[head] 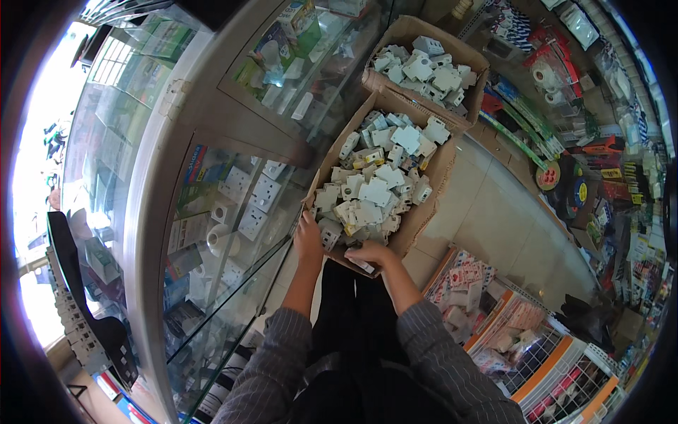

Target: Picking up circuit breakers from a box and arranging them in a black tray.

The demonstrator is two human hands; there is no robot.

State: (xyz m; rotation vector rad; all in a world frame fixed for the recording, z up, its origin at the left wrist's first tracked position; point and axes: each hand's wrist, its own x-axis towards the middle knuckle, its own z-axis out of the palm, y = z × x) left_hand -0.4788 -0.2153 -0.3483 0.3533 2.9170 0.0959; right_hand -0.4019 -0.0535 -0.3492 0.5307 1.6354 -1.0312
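In front of my legs is an open cardboard box [435, 204] heaped with loose white miniature circuit breakers [375, 191], several with yellow parts. My left hand [309, 237] grips the box's near left corner, with the fingers bent over the rim. At the near end, my right hand [374, 252] holds a small pale piece [361, 263], perhaps a breaker, just above the rim. The fingers partly hide it. Between my hands a grey-white breaker [331, 234] lies inside the box.
A second cardboard box [479, 98] of breakers adjoins the far end. Glass display cabinets [212, 297] with white sockets [265, 193] line the left. To the right are wire baskets [535, 365] with packaged goods, tiled floor [487, 212] and crowded wall shelving [609, 159].
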